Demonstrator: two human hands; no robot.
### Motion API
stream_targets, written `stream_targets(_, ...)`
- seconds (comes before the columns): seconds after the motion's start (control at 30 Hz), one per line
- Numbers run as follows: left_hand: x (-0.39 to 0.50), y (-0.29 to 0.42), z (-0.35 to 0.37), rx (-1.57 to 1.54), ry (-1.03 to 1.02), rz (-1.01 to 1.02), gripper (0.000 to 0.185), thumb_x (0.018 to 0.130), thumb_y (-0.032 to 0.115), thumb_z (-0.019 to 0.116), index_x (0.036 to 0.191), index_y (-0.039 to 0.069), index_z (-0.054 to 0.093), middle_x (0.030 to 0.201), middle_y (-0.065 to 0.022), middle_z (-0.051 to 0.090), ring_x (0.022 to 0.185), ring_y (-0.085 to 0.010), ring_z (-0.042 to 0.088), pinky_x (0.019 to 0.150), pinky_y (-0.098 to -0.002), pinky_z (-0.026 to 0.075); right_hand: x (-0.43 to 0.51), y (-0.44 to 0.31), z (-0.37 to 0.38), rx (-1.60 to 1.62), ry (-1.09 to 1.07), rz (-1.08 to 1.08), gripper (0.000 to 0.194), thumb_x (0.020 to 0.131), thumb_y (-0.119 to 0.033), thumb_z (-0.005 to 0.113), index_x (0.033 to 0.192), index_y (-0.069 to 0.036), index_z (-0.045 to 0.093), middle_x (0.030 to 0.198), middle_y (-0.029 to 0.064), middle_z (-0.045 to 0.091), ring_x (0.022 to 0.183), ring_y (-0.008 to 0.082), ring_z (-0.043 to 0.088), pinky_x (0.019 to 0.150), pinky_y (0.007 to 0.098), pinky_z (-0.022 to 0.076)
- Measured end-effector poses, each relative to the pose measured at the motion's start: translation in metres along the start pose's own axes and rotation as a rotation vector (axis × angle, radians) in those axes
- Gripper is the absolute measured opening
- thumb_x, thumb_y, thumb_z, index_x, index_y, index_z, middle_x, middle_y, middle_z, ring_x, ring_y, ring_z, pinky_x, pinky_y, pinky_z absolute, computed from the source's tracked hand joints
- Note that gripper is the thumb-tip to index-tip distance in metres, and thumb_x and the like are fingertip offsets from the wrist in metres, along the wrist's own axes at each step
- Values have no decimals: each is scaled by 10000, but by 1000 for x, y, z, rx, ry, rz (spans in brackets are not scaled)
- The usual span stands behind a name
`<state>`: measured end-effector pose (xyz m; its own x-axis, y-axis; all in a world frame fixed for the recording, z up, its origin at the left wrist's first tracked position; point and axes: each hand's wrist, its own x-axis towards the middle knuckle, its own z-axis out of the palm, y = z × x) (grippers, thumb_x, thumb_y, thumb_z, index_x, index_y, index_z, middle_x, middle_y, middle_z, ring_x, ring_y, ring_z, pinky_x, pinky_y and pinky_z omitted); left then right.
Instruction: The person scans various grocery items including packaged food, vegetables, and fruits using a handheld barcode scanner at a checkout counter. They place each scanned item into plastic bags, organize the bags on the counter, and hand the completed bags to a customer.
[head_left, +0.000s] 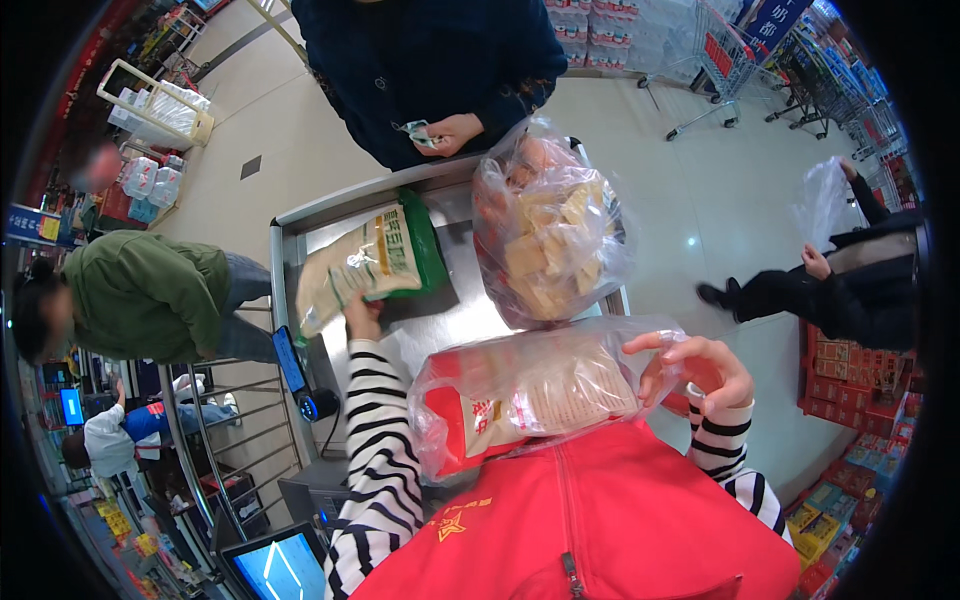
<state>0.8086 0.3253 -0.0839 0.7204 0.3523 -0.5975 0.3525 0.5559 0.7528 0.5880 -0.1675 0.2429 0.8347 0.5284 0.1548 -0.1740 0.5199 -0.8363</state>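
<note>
On the metal checkout counter lies a green-and-cream plastic food package. My left hand is at its near edge, the fingers partly hidden against it. A clear plastic bag holding a red-and-cream package lies close to my body. My right hand has the bag's opening between thumb and fingers at its right end. Beyond it stands a full clear bag with yellowish blocks and reddish items inside.
Across the counter a person holds folded paper, possibly banknotes. A small screen device stands at the counter's left edge, a monitor at lower left. Metal rails run on the left. Another person at right holds a plastic bag.
</note>
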Motion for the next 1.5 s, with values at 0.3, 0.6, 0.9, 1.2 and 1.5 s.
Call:
stream_targets(0.3,-319,268,58,388,-552,492,319,816,132,652,1058,-64,585,1028,-143,637,880,-202,622,797,-305,503,-10,-21,16,-353,-42,260,777,781,-86,718,1420,-5,284,1317,165,425,847,114,599,732,247,487)
stream_targets(0.6,-431,255,31,450,-1133,79,503,801,117,631,1208,-92,420,1191,-231,500,1053,-331,518,897,-432,443,14,21,17,-472,128,93,312,873,-167,636,1087,-72,429,1397,142,382,670,58,542,614,221,457)
stream_targets(0.9,-423,204,66,261,-1337,-655,707,786,102,609,1357,-121,256,1354,-319,364,1226,-460,415,997,-559,382,17,38,10,-365,177,-37,200,871,-63,571,977,-103,406,1441,108,362,607,30,491,522,174,429)
stream_targets(1.2,-451,138,102,482,-888,-370,368,840,208,600,1160,29,564,1062,-154,627,964,-251,619,866,-325,486,2,44,5,-146,179,-15,221,846,-36,544,1044,-68,450,1405,146,415,501,61,470,483,197,422)
stream_targets(1.5,-393,101,85,-192,-973,-46,430,927,233,490,1261,-31,431,1210,-228,550,1083,-333,572,920,-436,483,-11,72,21,8,-36,79,282,858,-147,576,1115,-37,531,1463,235,282,516,93,492,507,243,442)
